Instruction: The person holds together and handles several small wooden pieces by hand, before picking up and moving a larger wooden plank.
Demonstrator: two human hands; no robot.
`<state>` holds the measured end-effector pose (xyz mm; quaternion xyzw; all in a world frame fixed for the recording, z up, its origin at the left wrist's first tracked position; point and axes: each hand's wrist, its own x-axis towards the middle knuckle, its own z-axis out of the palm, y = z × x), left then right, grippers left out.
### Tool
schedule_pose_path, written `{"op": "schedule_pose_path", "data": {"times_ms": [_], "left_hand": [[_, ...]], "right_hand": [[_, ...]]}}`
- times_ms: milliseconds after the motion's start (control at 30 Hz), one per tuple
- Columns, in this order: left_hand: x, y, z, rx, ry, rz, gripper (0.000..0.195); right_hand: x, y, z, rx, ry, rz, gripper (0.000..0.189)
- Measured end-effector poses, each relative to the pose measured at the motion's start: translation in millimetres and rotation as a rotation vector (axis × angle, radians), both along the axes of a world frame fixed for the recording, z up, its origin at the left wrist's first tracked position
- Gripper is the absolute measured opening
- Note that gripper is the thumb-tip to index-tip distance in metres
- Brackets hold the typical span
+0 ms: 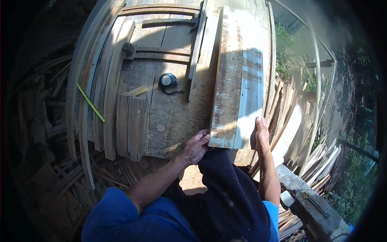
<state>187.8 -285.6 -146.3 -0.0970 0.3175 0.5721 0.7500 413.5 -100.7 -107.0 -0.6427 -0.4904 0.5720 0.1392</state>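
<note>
A long, broad wooden panel [231, 90], with a seam running down its length, lies before me on the right side of the wooden workbench [169, 133]. Patches of rough brown and pale planed wood show on its face. My left hand [196, 147] grips its near left corner, fingers at the edge. At the near right edge, my right hand [261, 133] holds the panel with the thumb side up; most of those fingers are hidden behind it. Dark cloth [223, 181] hangs over my raised leg below the panel's near end.
Left of the panel lie a claw hammer [169, 22], a round dark tape measure [168, 80], a yellow folding-rule or tape piece [90, 103] and several wooden strips [115, 90]. Sawdust covers the bench. Stacked boards [290, 121] lean at right, near a concrete ledge [314, 205].
</note>
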Motion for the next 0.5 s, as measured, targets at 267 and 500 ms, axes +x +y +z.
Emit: {"op": "schedule_pose_path", "data": {"times_ms": [267, 500], "left_hand": [[-25, 60, -2, 0.003, 0.266, -0.393, 0.034], [-2, 240, -33, -0.022, 0.423, -0.138, 0.063]], "right_hand": [[22, 24, 42, 0.109, -0.116, 0.123, 0.054], [48, 18, 85, -0.004, -0.129, 0.147, 0.054]]}}
